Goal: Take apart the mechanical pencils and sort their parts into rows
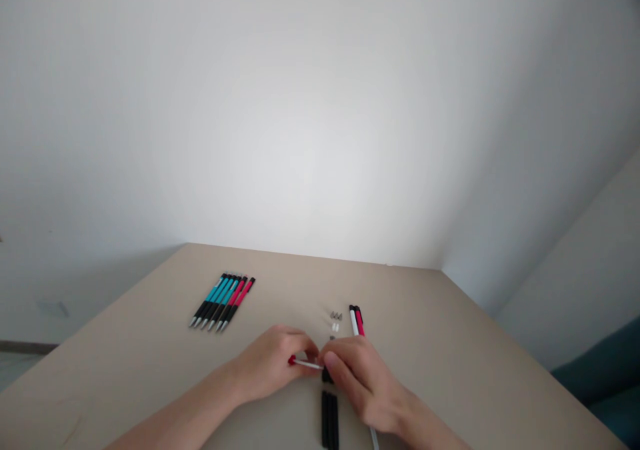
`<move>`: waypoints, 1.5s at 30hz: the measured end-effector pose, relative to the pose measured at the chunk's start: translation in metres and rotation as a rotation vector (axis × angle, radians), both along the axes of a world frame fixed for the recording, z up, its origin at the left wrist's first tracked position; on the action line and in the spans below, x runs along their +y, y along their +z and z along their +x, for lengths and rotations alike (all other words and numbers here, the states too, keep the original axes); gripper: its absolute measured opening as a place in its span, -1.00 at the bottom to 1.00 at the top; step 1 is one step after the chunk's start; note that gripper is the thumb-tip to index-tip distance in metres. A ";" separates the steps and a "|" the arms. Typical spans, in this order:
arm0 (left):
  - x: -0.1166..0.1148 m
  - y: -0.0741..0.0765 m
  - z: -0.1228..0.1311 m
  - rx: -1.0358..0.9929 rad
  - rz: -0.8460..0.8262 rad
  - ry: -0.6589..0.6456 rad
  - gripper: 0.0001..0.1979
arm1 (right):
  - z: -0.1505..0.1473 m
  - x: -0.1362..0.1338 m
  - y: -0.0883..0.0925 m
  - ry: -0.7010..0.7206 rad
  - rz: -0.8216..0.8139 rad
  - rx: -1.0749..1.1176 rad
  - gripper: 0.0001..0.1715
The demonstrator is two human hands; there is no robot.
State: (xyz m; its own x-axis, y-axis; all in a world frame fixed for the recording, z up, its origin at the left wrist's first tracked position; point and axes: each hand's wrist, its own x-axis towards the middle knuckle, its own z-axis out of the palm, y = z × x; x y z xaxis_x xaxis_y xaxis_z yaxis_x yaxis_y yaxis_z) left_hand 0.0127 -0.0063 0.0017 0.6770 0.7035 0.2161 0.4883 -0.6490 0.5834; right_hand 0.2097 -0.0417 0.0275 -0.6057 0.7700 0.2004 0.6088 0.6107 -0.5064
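Observation:
A thin white stick, which looks like a pen refill [307, 365], runs between my two hands, with a small red piece [291, 360] at its left end by the left palm. My left hand [273, 363] is closed around it, fingers curled and partly hidden. The fingertips of my right hand [363, 377] pinch at the stick's right end, above a black piece [327, 375] on the table. Just below lie several black pen grips [330, 420] side by side. White and red pen barrels [357, 321] extend from behind the right hand.
Assembled pens [223, 302], blue and red with black grips, lie in a row at left on the beige table [290, 283]. Small metal tips [336, 316] and white bits [335, 327] sit beyond my hands. A white rod [374, 438] shows below my right wrist. A wall [310, 137] stands behind.

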 end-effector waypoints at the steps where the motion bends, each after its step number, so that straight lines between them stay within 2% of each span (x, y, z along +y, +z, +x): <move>1: 0.000 0.001 0.000 -0.011 -0.014 0.001 -0.87 | 0.000 0.000 -0.001 -0.008 -0.005 0.012 -0.62; 4: 0.000 0.002 0.001 -0.037 -0.038 -0.001 -0.89 | -0.002 0.000 -0.003 -0.056 -0.007 0.031 -0.74; 7: 0.001 0.003 0.001 -0.044 -0.039 0.020 -0.86 | 0.000 0.003 -0.004 -0.126 0.014 0.105 -0.70; 14: 0.002 0.005 -0.002 -0.099 0.038 0.081 -0.61 | 0.019 0.022 -0.009 -0.391 -0.055 0.491 -0.61; 17: 0.002 0.006 -0.004 -0.148 0.024 0.132 -0.59 | 0.022 0.026 -0.011 -0.451 -0.115 0.636 -0.59; 20: 0.003 0.006 -0.005 -0.173 0.029 0.156 -0.61 | 0.023 0.028 -0.010 -0.419 -0.179 0.743 -0.62; 22: 0.004 0.005 -0.006 -0.179 0.050 0.158 -0.63 | 0.024 0.029 -0.007 -0.298 -0.315 0.797 -0.68; 24: 0.006 0.005 -0.006 -0.179 0.072 0.131 -0.66 | 0.026 0.029 -0.006 -0.118 -0.538 0.830 -0.67; 27: 0.004 0.006 -0.006 -0.175 0.080 0.019 -0.72 | 0.025 0.028 -0.008 0.094 -0.813 0.824 -0.52; 30: 0.000 0.006 -0.003 -0.150 0.084 -0.064 -0.74 | 0.020 0.025 -0.012 0.130 -0.864 0.726 -0.59; 32: -0.001 0.007 -0.002 -0.137 0.085 -0.066 -0.76 | 0.017 0.024 -0.013 0.120 -0.860 0.659 -0.67; 34: -0.002 0.007 -0.002 -0.151 0.070 -0.014 -0.81 | 0.017 0.024 -0.010 0.108 -0.874 0.653 -0.69; 38: 0.002 0.007 -0.005 -0.181 0.039 0.135 -0.73 | 0.029 0.030 0.000 0.011 -0.916 0.643 -0.58; 41: 0.004 0.007 -0.006 -0.182 0.037 0.168 -0.74 | 0.041 0.035 0.008 -0.076 -0.925 0.569 -0.79; 45: 0.003 0.007 -0.005 -0.189 0.035 0.168 -0.76 | 0.055 0.040 0.010 -0.207 -0.905 0.455 -0.81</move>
State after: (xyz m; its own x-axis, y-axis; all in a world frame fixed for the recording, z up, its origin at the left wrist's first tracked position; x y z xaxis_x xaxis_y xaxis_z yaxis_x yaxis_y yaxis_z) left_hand 0.0073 -0.0034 0.0083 0.4969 0.7925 0.3536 0.4751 -0.5894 0.6534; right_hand 0.2649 -0.0017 0.0377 -0.4562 0.8271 -0.3283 0.2947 -0.2077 -0.9327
